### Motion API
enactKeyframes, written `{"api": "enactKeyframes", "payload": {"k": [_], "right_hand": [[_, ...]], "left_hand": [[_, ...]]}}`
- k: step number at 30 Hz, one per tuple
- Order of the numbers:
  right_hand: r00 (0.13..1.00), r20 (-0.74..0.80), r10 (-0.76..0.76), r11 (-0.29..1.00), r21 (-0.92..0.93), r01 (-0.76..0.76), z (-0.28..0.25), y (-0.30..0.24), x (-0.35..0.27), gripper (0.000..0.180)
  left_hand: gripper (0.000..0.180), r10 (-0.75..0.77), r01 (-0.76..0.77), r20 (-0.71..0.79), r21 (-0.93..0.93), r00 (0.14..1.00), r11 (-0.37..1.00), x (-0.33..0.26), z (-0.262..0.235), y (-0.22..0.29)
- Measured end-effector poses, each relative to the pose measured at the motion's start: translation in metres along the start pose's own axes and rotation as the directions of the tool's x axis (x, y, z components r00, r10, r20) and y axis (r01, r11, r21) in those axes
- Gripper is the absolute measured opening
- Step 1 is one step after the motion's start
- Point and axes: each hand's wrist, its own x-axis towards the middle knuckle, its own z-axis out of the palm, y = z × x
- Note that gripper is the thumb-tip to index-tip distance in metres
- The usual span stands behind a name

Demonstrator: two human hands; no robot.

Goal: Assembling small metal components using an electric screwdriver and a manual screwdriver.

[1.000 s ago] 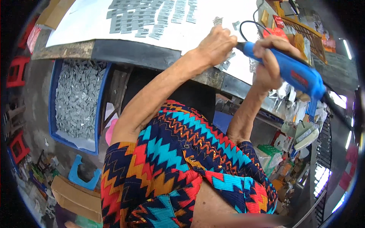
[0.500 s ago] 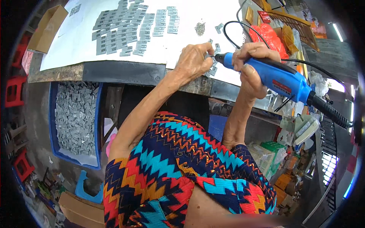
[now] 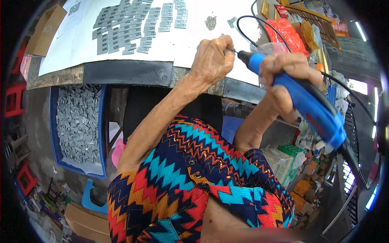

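A blue electric screwdriver (image 3: 312, 103) with a black nose is gripped in my right hand (image 3: 289, 77), tilted so its thin bit points left. My left hand (image 3: 214, 58) is closed in a pinch right at the tip of that bit, over the front edge of the table; whatever the fingers hold is hidden. Beyond the left hand, a small pile of tiny metal screws (image 3: 210, 23) lies on the white sheet (image 3: 184, 44). A single grey piece (image 3: 231, 22) rests to the right of the pile.
Rows of flat grey pieces (image 3: 121, 30) cover the table's left part. Below the table edge stands a blue tray (image 3: 54, 129) heaped with similar pieces. A cardboard box (image 3: 45, 32) is at far left, a red plastic bag (image 3: 285, 38) at right. The screwdriver's black cord (image 3: 249, 17) loops over the table.
The screwdriver has tilted, its rear end swinging down and its nose moving slightly right. My left hand has lifted a little, its pinch now at the bit's tip. The view has shifted slightly.
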Motion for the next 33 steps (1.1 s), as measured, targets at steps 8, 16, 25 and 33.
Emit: {"api": "enactKeyframes", "payload": {"k": [8, 16, 25, 33], "right_hand": [[1.000, -0.012, -0.018, 0.992, 0.124, 0.020, -0.005, 0.005, -0.005, 0.036], [0.984, -0.175, 0.008, 0.997, 0.079, 0.006, -0.004, 0.012, -0.007, 0.035], [0.949, -0.310, 0.057, 0.998, 0.022, -0.052, 0.008, 0.054, 0.002, 0.021], [0.833, -0.490, 0.256, 0.966, 0.163, -0.201, 0.027, 0.090, 0.010, 0.023]], "left_hand": [[0.016, -0.041, 0.036, -0.041, -0.108, 0.998, 0.993, -0.008, 0.001, -0.021], [0.019, 0.011, -0.012, -0.027, -0.034, 1.000, 0.999, 0.002, 0.011, -0.034], [0.020, 0.126, -0.119, -0.015, 0.212, 0.992, 0.970, 0.000, 0.018, -0.039], [0.015, 0.308, -0.265, -0.132, 0.265, 0.942, 0.927, -0.026, -0.029, -0.051]]}}
